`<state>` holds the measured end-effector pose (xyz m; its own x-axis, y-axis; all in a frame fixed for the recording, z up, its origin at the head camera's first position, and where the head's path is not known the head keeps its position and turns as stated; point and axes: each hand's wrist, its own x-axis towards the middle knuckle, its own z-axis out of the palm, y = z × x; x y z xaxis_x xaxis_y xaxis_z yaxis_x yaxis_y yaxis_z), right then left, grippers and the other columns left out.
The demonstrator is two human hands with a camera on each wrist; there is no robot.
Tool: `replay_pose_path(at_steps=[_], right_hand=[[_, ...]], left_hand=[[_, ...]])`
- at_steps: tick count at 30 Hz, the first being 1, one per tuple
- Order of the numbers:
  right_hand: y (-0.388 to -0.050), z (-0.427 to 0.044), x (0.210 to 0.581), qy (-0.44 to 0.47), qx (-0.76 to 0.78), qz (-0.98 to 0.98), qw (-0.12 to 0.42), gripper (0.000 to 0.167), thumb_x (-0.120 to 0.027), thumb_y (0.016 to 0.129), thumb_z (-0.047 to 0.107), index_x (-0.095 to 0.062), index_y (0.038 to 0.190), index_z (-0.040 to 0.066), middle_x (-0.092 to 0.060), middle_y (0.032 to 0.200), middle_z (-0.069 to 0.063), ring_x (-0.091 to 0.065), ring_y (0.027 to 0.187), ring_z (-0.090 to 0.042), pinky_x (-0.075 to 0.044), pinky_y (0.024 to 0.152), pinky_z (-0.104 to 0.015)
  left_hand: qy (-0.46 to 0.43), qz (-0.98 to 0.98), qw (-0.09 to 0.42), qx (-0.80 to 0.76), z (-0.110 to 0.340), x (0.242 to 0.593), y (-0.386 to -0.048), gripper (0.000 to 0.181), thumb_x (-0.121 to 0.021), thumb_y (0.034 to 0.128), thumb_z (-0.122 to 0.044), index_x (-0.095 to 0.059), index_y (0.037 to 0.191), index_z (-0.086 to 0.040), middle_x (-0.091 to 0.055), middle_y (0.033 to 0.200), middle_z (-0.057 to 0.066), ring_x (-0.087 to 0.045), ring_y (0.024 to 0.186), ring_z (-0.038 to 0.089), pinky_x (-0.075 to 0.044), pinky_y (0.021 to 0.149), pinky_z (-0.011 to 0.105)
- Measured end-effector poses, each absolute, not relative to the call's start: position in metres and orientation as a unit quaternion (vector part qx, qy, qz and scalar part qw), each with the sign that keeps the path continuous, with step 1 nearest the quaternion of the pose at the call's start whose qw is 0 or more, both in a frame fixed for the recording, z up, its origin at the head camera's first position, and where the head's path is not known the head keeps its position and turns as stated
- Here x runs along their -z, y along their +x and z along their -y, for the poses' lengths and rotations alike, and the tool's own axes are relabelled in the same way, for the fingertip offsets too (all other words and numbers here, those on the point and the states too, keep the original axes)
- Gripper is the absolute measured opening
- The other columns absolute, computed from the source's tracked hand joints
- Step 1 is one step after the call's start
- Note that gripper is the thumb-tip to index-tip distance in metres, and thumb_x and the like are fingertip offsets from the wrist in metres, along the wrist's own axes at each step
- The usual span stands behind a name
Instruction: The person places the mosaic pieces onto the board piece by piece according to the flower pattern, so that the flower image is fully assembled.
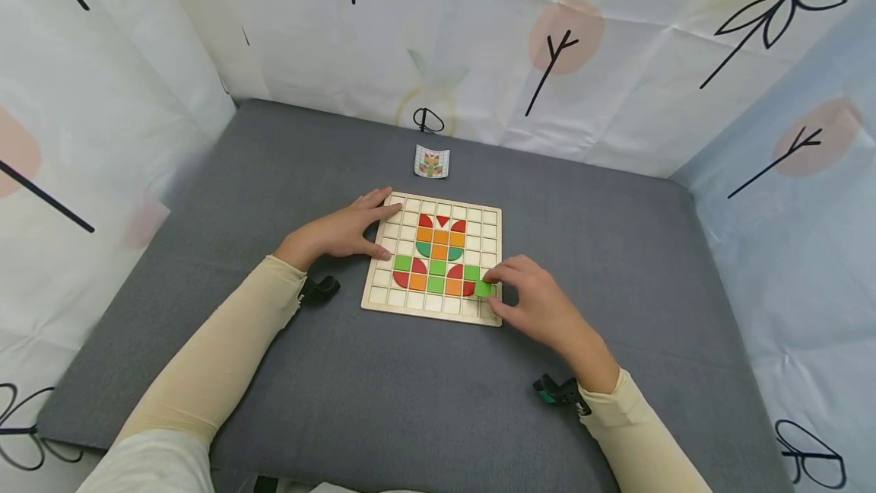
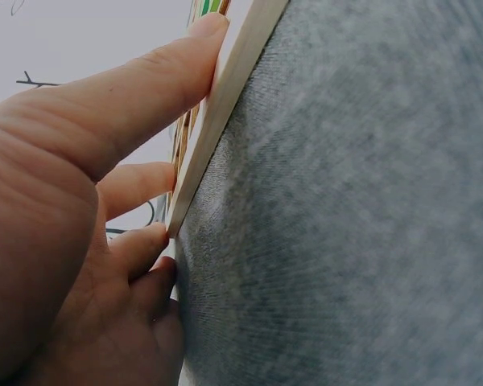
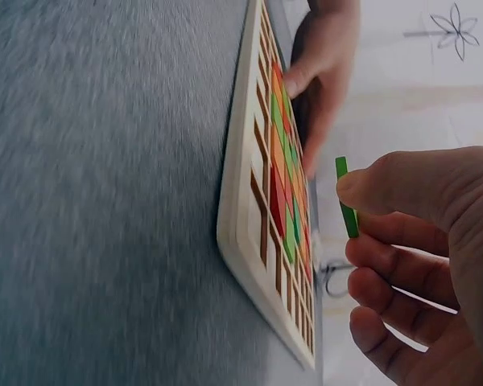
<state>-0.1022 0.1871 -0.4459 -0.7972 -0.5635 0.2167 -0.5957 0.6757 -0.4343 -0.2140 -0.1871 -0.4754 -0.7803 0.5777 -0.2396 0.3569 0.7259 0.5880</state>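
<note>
A wooden grid board (image 1: pixel 431 316) lies on the grey surface, with red, orange, green and teal tiles set in its cells. My right hand (image 1: pixel 541 309) pinches a green square tile (image 3: pixel 350 223) between thumb and fingers. In the right wrist view this tile is held above the board, apart from it. My left hand (image 1: pixel 338 233) rests at the board's left edge with its fingers spread. Its thumb (image 2: pixel 157 96) touches the rim in the left wrist view, and the other fingers extend along the far part of the same side.
A small patterned picture card (image 1: pixel 432 162) lies behind the board. The grey padded surface (image 1: pixel 411 394) reaches out on all sides, bounded by white printed cloth (image 1: pixel 479 36) at the back and sides. A black strap (image 1: pixel 319 290) is at the left wrist, another (image 1: pixel 557 390) at the right.
</note>
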Motion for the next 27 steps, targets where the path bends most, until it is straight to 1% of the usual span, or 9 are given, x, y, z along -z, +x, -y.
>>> replay_pose_path(at_steps=[4, 7, 10, 14, 17, 22, 27], right_hand=[[-0.103, -0.175, 0.447, 0.334, -0.250, 0.908, 0.031, 0.021, -0.088, 0.090, 0.008, -0.080, 0.109, 0.010, -0.069, 0.108, 0.000, -0.060, 0.100, -0.019, -0.055, 0.082, -0.041], [-0.105, -0.166, 0.450, 0.348, -0.251, 0.903, 0.032, 0.019, -0.089, 0.090, 0.009, -0.080, 0.107, 0.010, -0.069, 0.106, -0.001, -0.061, 0.101, -0.019, -0.056, 0.084, -0.041], [-0.106, -0.158, 0.452, 0.358, -0.248, 0.900, 0.030, 0.021, -0.091, 0.089, 0.010, -0.080, 0.106, 0.010, -0.069, 0.105, -0.001, -0.062, 0.100, -0.019, -0.057, 0.085, -0.039], [-0.107, -0.148, 0.455, 0.376, -0.249, 0.892, 0.029, 0.025, -0.093, 0.087, 0.013, -0.081, 0.108, 0.008, -0.069, 0.104, -0.002, -0.061, 0.097, -0.018, -0.056, 0.082, -0.036], [-0.106, -0.141, 0.457, 0.385, -0.247, 0.889, 0.027, 0.027, -0.094, 0.087, 0.013, -0.080, 0.109, 0.007, -0.069, 0.106, -0.003, -0.061, 0.097, -0.019, -0.056, 0.082, -0.036], [-0.105, -0.132, 0.461, 0.391, -0.230, 0.891, 0.021, 0.025, -0.093, 0.088, 0.013, -0.080, 0.108, 0.009, -0.070, 0.109, -0.002, -0.061, 0.101, -0.020, -0.056, 0.087, -0.037], [-0.104, -0.126, 0.462, 0.395, -0.227, 0.890, 0.021, 0.022, -0.092, 0.088, 0.011, -0.080, 0.106, 0.009, -0.070, 0.106, -0.002, -0.061, 0.099, -0.021, -0.056, 0.087, -0.037]], left_hand=[[0.258, -0.905, 0.208, -0.267, 0.187, 0.477, -0.214, 0.102, -0.085, 0.0968, -0.042, -0.026, 0.175, -0.015, 0.003, 0.182, 0.010, 0.006, 0.166, 0.036, -0.011, 0.130, 0.062], [0.257, -0.905, 0.210, -0.268, 0.188, 0.476, -0.213, 0.102, -0.085, 0.0967, -0.042, -0.026, 0.175, -0.015, 0.003, 0.182, 0.010, 0.006, 0.166, 0.036, -0.011, 0.130, 0.062], [0.255, -0.905, 0.209, -0.270, 0.187, 0.475, -0.213, 0.102, -0.085, 0.0967, -0.041, -0.026, 0.175, -0.014, 0.003, 0.182, 0.010, 0.006, 0.166, 0.036, -0.011, 0.130, 0.062], [0.255, -0.906, 0.207, -0.268, 0.187, 0.475, -0.213, 0.101, -0.085, 0.0969, -0.041, -0.026, 0.175, -0.014, 0.003, 0.182, 0.010, 0.006, 0.166, 0.036, -0.011, 0.130, 0.062], [0.256, -0.906, 0.208, -0.267, 0.187, 0.475, -0.213, 0.101, -0.085, 0.0970, -0.041, -0.026, 0.175, -0.014, 0.003, 0.182, 0.010, 0.006, 0.166, 0.036, -0.011, 0.130, 0.062], [0.256, -0.905, 0.209, -0.268, 0.187, 0.475, -0.213, 0.102, -0.085, 0.0972, -0.042, -0.025, 0.175, -0.014, 0.003, 0.182, 0.010, 0.006, 0.166, 0.036, -0.011, 0.129, 0.062], [0.254, -0.905, 0.209, -0.268, 0.187, 0.475, -0.213, 0.102, -0.085, 0.0971, -0.042, -0.025, 0.175, -0.015, 0.003, 0.182, 0.009, 0.006, 0.166, 0.035, -0.012, 0.129, 0.063]])
